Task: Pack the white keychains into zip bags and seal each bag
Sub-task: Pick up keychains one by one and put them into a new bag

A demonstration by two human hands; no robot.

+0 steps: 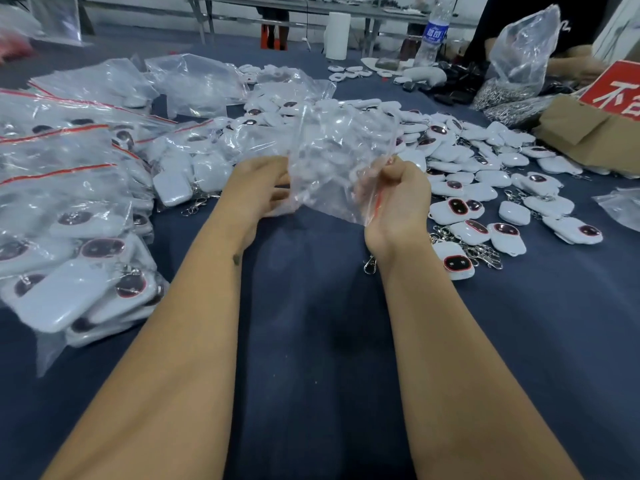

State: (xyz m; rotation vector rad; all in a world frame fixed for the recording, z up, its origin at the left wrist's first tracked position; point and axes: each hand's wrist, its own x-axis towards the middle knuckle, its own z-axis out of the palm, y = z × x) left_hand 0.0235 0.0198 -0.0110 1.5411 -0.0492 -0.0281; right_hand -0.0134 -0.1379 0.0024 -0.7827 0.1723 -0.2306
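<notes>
Head view: the left hand [258, 188] and right hand [398, 199] both pinch an empty zip bag [339, 161], held up above the blue table [311, 341]; loose white keychains [485, 188] lie just right, filled bags [69, 237] piled left

The red sign [620, 93] at the right edge is cut off, its white characters incomplete. A blurred red heap [14, 46] at upper left cannot be identified. The zip bag [341, 161] hides the left hand's fingertips.
</notes>
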